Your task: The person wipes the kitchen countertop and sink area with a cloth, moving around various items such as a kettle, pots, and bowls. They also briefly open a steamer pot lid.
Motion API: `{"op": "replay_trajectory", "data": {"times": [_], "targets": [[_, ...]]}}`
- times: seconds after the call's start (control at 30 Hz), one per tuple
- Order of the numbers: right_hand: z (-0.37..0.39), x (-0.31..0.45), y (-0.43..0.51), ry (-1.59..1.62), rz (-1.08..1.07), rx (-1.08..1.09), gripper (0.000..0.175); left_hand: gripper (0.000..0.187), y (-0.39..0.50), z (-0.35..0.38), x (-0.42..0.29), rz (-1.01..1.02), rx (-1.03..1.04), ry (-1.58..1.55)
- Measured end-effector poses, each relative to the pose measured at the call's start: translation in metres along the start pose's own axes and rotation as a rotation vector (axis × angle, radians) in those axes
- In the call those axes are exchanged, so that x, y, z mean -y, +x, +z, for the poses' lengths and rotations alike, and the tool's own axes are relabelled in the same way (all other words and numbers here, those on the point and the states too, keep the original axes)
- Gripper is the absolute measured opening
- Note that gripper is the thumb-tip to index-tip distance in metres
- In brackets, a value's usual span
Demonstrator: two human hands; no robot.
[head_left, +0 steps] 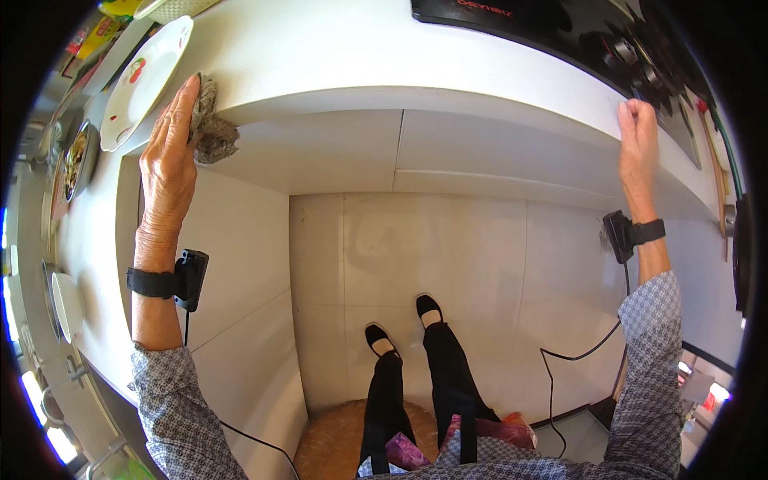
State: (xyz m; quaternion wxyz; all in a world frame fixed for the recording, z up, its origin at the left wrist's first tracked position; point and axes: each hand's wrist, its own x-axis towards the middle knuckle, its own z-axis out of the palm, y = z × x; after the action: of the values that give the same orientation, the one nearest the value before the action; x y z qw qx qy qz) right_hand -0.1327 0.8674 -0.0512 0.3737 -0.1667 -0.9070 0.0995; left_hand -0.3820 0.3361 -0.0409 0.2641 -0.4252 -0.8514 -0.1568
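Observation:
My left hand (171,159) holds a crumpled grey cloth (215,135) against the front edge of the white countertop (288,54), near its inner corner. Part of the cloth hangs below the edge, and my palm hides some of it. Just beyond that hand lies a white plate (147,84) with a red cherry pattern. My right hand (638,129) rests at the counter edge on the other side, its fingers curled together. Nothing shows in that hand. It is close to the black gas stove (576,36).
A dish of food (81,159) and a white bowl (68,306) stand along the left counter. A woven basket (174,9) is at the upper left. Cables hang from both wrist devices. Below, a round brown mat (336,432) lies on the tiled floor (432,252).

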Motion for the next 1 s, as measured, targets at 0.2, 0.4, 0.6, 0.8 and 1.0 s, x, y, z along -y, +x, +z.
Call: {"op": "replay_trajectory", "data": {"times": [0.2,0.4,0.6,0.8,1.0], "targets": [[0.005,0.001,0.005,-0.124,-0.078,-0.130,0.032,0.058,0.018,0.017,-0.024,0.201,-0.073,0.056],[0.008,-0.001,0.006,-0.178,-0.107,-0.172,0.028,0.047,0.049,0.041,-0.082,0.395,-0.177,0.085],[0.011,-0.002,0.005,-0.180,-0.154,-0.203,0.022,0.052,0.081,0.081,-0.173,0.522,-0.253,0.080],[0.018,0.000,0.002,-0.200,-0.150,-0.205,0.023,0.041,0.117,0.109,-0.272,0.530,-0.323,0.124],[0.023,0.001,0.001,-0.185,-0.135,-0.197,0.024,0.037,0.096,0.102,-0.223,0.429,-0.309,0.046]]}}
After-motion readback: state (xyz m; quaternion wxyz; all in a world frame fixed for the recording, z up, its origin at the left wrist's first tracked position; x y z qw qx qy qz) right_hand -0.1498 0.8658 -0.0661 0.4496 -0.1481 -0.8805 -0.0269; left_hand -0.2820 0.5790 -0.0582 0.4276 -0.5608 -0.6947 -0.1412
